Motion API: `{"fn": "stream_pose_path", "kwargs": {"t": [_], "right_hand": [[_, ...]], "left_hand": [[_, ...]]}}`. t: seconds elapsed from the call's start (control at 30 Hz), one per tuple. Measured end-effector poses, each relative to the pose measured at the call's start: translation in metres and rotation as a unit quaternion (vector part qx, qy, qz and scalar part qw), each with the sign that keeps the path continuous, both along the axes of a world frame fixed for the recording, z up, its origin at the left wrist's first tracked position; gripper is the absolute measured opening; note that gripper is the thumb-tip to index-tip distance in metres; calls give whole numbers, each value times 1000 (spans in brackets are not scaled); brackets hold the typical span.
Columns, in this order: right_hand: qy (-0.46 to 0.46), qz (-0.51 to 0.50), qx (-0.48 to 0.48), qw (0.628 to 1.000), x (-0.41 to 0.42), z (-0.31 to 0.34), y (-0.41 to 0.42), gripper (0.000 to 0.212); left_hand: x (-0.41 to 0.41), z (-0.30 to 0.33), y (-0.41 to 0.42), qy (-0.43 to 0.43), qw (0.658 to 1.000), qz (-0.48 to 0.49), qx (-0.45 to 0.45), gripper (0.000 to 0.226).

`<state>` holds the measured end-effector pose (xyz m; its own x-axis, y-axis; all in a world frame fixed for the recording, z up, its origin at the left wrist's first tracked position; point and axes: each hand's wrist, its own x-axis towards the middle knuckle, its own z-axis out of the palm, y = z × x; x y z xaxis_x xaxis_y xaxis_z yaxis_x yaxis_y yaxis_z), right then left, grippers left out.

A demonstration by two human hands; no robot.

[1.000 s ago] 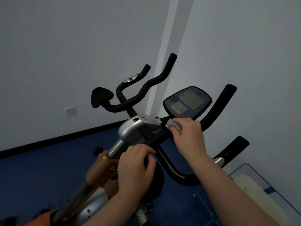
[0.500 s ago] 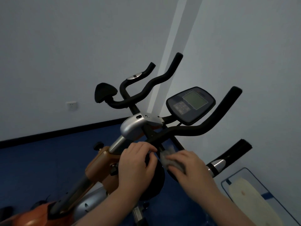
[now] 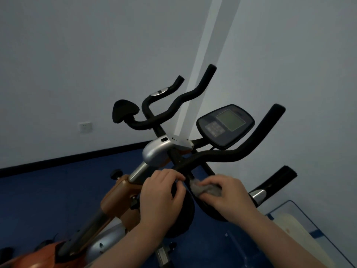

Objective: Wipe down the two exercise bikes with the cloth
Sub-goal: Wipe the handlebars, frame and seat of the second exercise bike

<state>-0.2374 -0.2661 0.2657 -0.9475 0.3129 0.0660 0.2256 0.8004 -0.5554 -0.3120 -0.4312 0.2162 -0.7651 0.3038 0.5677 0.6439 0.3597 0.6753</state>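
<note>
Head view, first speaker: Where is the cloth (image 3: 204,188)?

Second speaker: It is a small grey wad under the right hand (image 3: 225,196), pressed onto the lower curve of the black handlebar (image 3: 228,157) of the exercise bike (image 3: 123,192), just right of the stem.

First speaker: How does that hand hold it?

Second speaker: Fingers curl over the wad and pinch it against the bar; the thumb side is hidden.

First speaker: And the left hand (image 3: 160,194)?

Second speaker: It lies just beside the right one, fingers curled round a dark rounded pad (image 3: 183,219) below the bar, gripping it.

First speaker: What lies farther out?

Second speaker: A dark console (image 3: 225,125) with a pale screen sits above the bar, tilted. A silver housing (image 3: 156,151) caps the orange frame. Behind, a second set of black handlebars (image 3: 173,109) rises toward the wall corner. A white wall socket (image 3: 85,127) sits low on the left wall, above a black skirting and blue floor (image 3: 48,190). A pale board (image 3: 295,235) lies at lower right.
</note>
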Motion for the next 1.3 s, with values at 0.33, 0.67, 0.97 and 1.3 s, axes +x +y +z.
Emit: {"fn": "stream_pose_path", "kwargs": {"t": [0.33, 0.67, 0.97, 1.3], "right_hand": [[-14, 10, 63, 998, -8, 0, -2, 17], [45, -3, -9, 999, -24, -1, -10, 16], [68, 125, 70, 987, -98, 51, -18, 18], [-132, 153, 221, 954, -150, 73, -3, 19]], "left_hand": [[0, 0, 2, 9, 1000, 5, -8, 19], [1, -2, 2, -13, 1000, 15, 11, 20], [1, -4, 4, -35, 998, 42, 3, 18], [-1, -6, 1, -26, 999, 40, 7, 10]]}}
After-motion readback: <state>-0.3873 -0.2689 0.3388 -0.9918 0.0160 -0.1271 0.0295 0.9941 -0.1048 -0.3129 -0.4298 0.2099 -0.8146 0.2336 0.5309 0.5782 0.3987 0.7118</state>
